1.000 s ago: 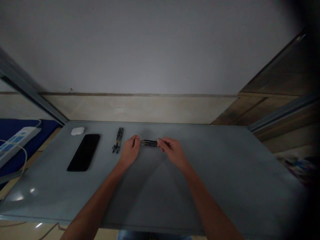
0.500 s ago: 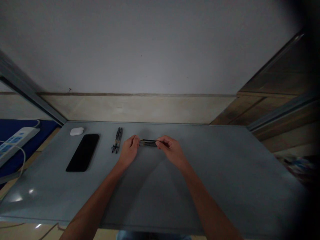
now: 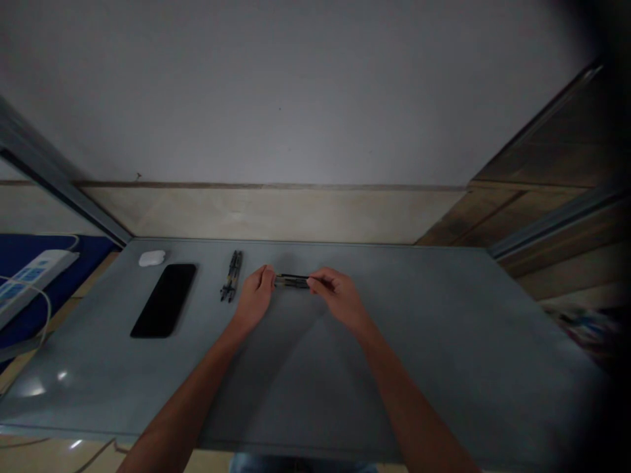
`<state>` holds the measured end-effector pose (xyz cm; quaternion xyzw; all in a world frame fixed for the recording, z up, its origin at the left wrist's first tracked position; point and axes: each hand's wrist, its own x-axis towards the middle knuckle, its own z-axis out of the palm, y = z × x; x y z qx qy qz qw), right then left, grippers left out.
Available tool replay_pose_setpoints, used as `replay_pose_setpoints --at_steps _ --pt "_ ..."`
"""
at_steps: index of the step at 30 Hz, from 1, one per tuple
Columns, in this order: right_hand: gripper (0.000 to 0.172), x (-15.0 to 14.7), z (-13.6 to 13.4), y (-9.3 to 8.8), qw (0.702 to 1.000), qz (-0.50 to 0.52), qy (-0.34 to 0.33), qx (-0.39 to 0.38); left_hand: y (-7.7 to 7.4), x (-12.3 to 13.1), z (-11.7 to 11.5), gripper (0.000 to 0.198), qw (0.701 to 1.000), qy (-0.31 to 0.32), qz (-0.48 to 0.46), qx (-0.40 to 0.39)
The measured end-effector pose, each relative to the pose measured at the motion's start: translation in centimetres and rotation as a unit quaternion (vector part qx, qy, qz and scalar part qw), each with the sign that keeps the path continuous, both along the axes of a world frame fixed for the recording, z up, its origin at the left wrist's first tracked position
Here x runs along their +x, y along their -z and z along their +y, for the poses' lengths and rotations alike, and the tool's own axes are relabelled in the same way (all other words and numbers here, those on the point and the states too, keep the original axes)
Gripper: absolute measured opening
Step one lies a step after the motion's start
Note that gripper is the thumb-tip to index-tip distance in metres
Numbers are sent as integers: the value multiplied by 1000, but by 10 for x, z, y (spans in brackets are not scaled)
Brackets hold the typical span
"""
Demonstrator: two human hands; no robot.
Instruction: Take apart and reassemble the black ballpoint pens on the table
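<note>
Head camera shows one black phone [image 3: 163,301], one white case [image 3: 152,258] and two pens [image 3: 231,276] side by side on the gray table [image 3: 444,328]. Right of these, a pen bundle [image 3: 294,284], too small to count, spans between left hand [image 3: 254,297] and right hand [image 3: 339,295], fingers pinched narrowly around its opposite ends.

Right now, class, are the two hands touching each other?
Apart. The head view shows the left hand and right hand at opposite ends of the pens, a clear gap between the hands.
</note>
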<state>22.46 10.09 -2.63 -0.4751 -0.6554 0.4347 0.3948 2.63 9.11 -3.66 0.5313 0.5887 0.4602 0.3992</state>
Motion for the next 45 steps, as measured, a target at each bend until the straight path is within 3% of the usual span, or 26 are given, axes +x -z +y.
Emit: replay_pose_setpoints --at_steps 7,12,15,22,29,32,37,45 --pt "44 1 -1 2 1000 -20 2 -21 1 -2 0 40 997 19 71 35" --pt "21 0 1 3 1000 6 5 0 2 0 0 41 999 12 38 25" --pt "20 0 1 3 1000 14 15 0 2 0 0 41 999 12 31 19" --pt "47 1 -1 0 1000 -13 13 -25 4 1 -2 41 996 32 74 29" --pt "24 -1 0 1 999 26 25 -8 4 1 -1 40 999 23 20 10" --pt "26 -1 0 0 999 22 28 -13 4 1 0 40 999 25 24 7" --pt "47 -1 -1 2 999 2 29 -33 5 1 -1 40 999 31 34 14" --pt "24 -4 -2 2 1000 14 9 -2 2 0 1 38 999 6 -39 -16"
